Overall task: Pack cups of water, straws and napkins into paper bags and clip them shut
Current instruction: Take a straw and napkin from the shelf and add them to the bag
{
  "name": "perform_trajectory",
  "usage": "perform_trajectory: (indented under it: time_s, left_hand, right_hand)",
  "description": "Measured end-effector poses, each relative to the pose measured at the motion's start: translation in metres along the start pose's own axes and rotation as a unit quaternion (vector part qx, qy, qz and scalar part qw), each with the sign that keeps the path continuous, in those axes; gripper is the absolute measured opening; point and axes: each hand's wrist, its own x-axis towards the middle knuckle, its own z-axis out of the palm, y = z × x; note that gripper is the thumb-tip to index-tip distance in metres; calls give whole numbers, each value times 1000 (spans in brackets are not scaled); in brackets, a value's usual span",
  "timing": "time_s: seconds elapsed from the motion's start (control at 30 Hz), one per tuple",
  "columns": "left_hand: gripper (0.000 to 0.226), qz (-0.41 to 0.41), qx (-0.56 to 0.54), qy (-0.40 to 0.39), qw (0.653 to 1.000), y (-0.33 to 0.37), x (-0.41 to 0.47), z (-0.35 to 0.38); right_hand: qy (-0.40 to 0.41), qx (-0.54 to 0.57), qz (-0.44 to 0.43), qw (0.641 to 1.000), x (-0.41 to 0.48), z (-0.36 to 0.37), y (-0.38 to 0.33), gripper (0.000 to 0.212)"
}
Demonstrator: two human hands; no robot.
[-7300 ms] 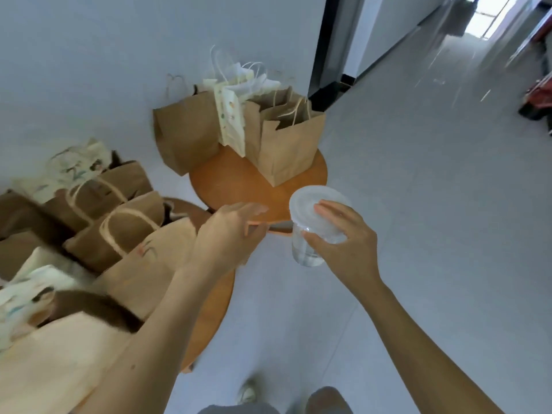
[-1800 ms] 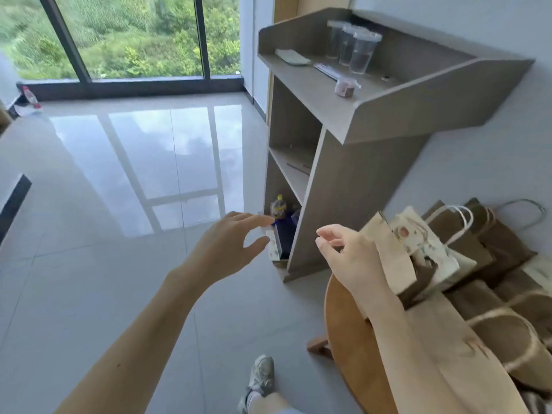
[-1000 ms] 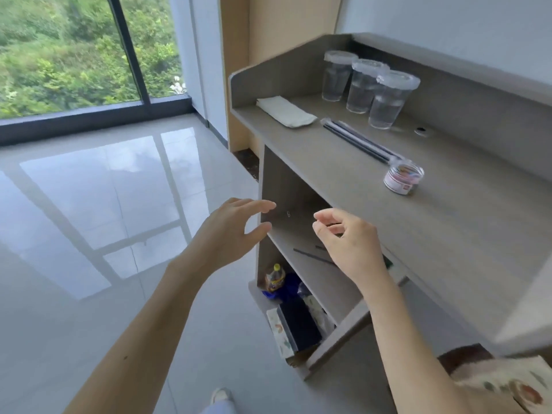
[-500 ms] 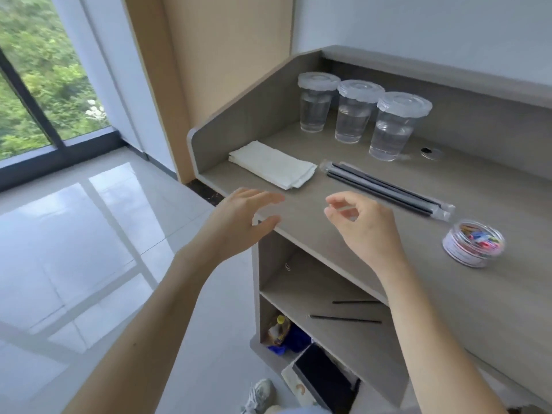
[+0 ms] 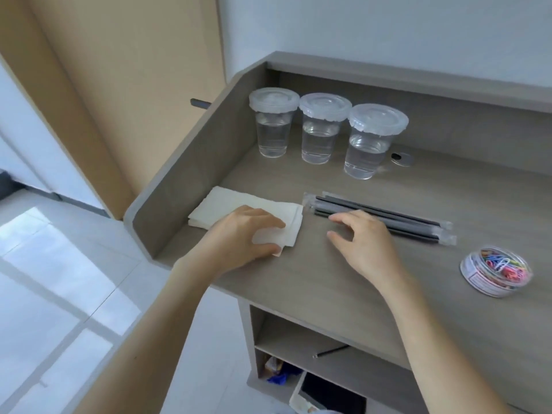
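Observation:
Three lidded clear cups of water (image 5: 324,131) stand in a row at the back of the grey desk top (image 5: 313,282). A stack of white napkins (image 5: 218,207) lies at the front left. My left hand (image 5: 239,239) rests on its near corner, and thumb and fingers pinch the top napkin, which bulges up between them. Black straws in clear wrappers (image 5: 397,222) lie to the right of the napkins. My right hand (image 5: 364,243) hovers with spread fingers, its fingertips touching the near end of the straws. No paper bag is in view.
A round clear tub of coloured paper clips (image 5: 497,271) sits at the front right. A small metal ring (image 5: 402,159) lies behind the rightmost cup. The desk has a raised left side wall (image 5: 191,171) and back ledge. A loose straw (image 5: 331,351) lies on the lower shelf.
I have turned from the bags to the desk and come closer. Both hands dropped onto the top: the left landed on the napkins, the right reached the straws.

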Motion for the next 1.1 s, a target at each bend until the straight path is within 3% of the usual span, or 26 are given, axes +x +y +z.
perform_trajectory:
  time_s: [0.1,0.2,0.5,0.7,0.83,0.97,1.1]
  left_hand:
    - [36,51,-19,6,999,-9,7,1]
    - [48,90,-39,3,995,-20,11,0]
    - [37,199,-23,0,980,-32,16,-3]
    - [36,233,-2,-20,972,-36,17,-6]
    - [31,244,-16,-23,969,-39,21,-6]
    - [34,251,-58,9,966,-42,19,-5]
    - [36,221,-120,78,965,-46,20,-7]
  right_hand:
    - [21,-20,5,1000,-1,5,-1,33]
    - [21,-72,22,997,1,8,-2,38]
    - [60,-121,36,990,4,15,-9,25]
    - [59,-168,27,984,8,17,-19,12]
    - [39,-197,40,979,5,17,-26,15]
    - [18,-205,89,975,0,17,-37,17]
    - [68,-123,146,979,-14,4,-52,12]
